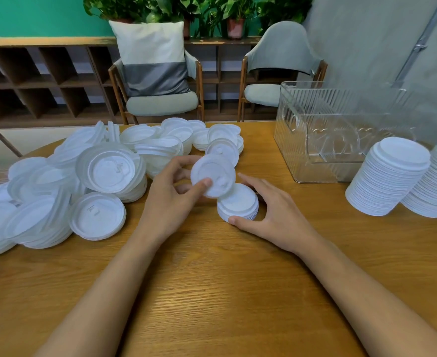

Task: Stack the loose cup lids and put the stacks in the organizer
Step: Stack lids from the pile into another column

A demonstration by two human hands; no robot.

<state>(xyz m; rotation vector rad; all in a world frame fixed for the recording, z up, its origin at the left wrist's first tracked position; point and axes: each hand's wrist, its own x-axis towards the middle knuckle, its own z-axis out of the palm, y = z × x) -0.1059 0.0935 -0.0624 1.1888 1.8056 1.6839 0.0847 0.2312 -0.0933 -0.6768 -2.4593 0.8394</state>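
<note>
Two bare forearms lay over a wooden table [212,292]. At centre, the left hand [171,194] pinched a single lid [212,173] between thumb and fingers, tilted over a short stack [238,204]. The right hand [271,215] cupped that stack with thumb and curled fingers. Loose lids [83,181] lay heaped from 9 to 11 o'clock. Two tall stacks [390,176] stood at 3 o'clock, the clear organizer [341,130] behind them at 1 o'clock, no lids visible inside. Set down tilted, the lid could seat off-centre and slide off; a right-arm nudge might topple the tall stacks
</note>
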